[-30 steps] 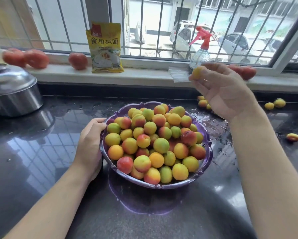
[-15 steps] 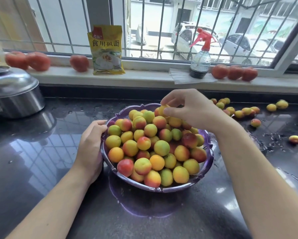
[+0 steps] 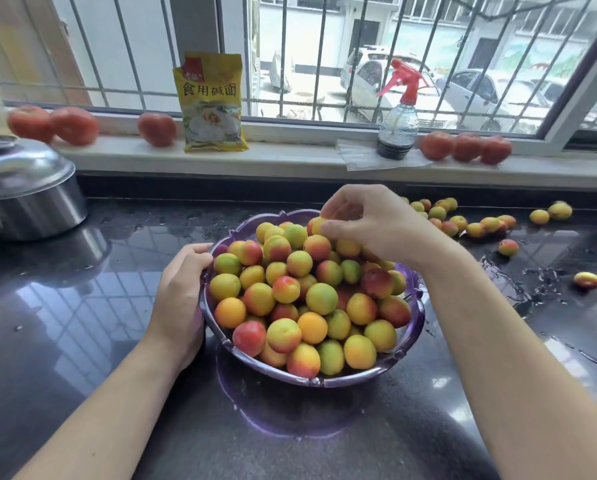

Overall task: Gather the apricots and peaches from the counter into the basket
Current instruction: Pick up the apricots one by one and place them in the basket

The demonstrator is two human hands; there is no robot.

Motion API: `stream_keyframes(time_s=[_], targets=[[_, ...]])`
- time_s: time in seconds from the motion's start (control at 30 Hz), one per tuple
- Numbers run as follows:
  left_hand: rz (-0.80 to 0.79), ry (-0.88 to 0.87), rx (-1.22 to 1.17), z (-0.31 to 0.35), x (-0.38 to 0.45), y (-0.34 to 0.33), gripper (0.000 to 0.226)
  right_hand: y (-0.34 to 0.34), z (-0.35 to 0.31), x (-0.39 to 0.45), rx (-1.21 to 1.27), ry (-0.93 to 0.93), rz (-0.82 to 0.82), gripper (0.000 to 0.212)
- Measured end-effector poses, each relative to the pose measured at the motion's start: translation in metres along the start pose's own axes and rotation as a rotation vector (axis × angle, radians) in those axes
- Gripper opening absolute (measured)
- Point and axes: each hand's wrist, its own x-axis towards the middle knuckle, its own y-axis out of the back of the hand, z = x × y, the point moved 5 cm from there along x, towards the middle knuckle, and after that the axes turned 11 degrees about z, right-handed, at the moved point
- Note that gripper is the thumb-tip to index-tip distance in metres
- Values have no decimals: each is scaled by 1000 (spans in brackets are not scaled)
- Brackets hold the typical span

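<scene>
From my remote seat I judge the job well past halfway: the translucent purple scalloped plastic basket (image 3: 406, 351) is heaped above its rim with small yellow, orange and red-blushed apricots and peaches (image 3: 300, 299). My right hand (image 3: 369, 223) sits over the far edge of the heap, thumb and fingertips pinched on one yellow fruit (image 3: 319, 225) that touches the pile, so I read this as the instant of setting it down, not yet let go. My left hand (image 3: 179, 299) cups the basket's near-left wall, fingers curled around the rim to steady it. What is left lies on the wet black polished stone counter (image 3: 65, 306): a loose cluster of fruit (image 3: 463, 221) just beyond my right wrist near the back wall, a pair (image 3: 549, 213) farther right, and two strays (image 3: 546, 263) well apart toward the right edge. With the heap this tall, I reckon later pieces could roll off unless they are nested into gaps.
</scene>
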Motion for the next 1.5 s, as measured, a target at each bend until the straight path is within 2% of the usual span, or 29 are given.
stream_keyframes(time_s=[0.13,0.2,0.3,0.37,0.43,0.53,0.7,0.9,1.03,1.23,1.33,1.43,1.5], targets=[[4,6,4,0,0,0,21,1,2,-2,10,-8,-63,12],[4,24,-3,-1,0,0,22,7,3,0,80,3,-30,17],[0,29,-1,-1,-1,-1,22,40,27,13,135,-10,275,13],[27,28,-15,0,0,-2,21,64,65,17,7,-76,514,8],[36,30,-22,0,0,-3,21,73,114,11,-238,-204,614,16],[33,23,-23,0,0,-2,21,67,174,-2,-543,-336,567,28],[21,14,-19,-4,4,-1,21,60,200,-2,-637,-349,611,41],[23,2,-8,-5,6,1,24,51,212,14,-776,-371,565,43],[23,10,-11,-5,6,1,23,55,210,12,-774,-316,619,36],[17,25,-26,-5,6,1,24,56,207,12,-769,-345,585,41],[9,26,-28,-4,5,0,26,56,200,10,-738,-254,646,32],[14,24,-32,-3,4,0,28,58,183,7,-574,-112,744,26],[16,26,-35,-2,3,0,27,57,168,10,-427,-61,738,25]])
